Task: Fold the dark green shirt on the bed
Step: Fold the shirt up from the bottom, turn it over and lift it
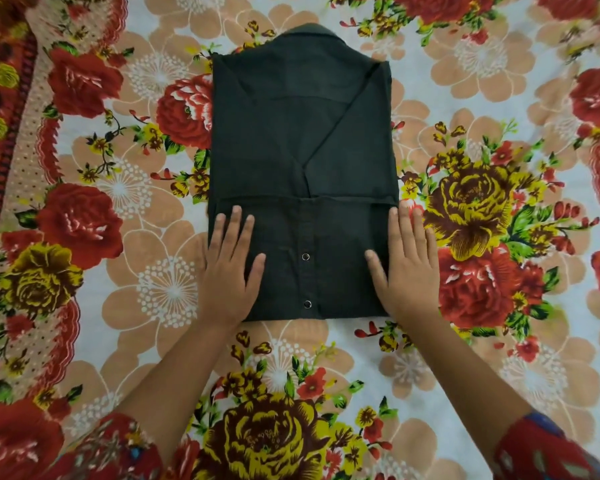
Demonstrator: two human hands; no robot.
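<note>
The dark green shirt (302,150) lies flat on the bed as a tall rectangle, collar at the far end, both sides folded in over the middle. Its lower part is folded up, showing a button strip with two metal snaps. My left hand (231,265) rests flat on the shirt's near left corner, fingers straight and spread. Flat along the near right edge lies my right hand (404,263), its thumb on the cloth and its fingers partly over the bedsheet.
A floral bedsheet (118,306) with red and yellow roses covers the whole bed around the shirt. A dark red patterned border (0,133) runs down the far left side. My patterned red sleeves show at the bottom corners.
</note>
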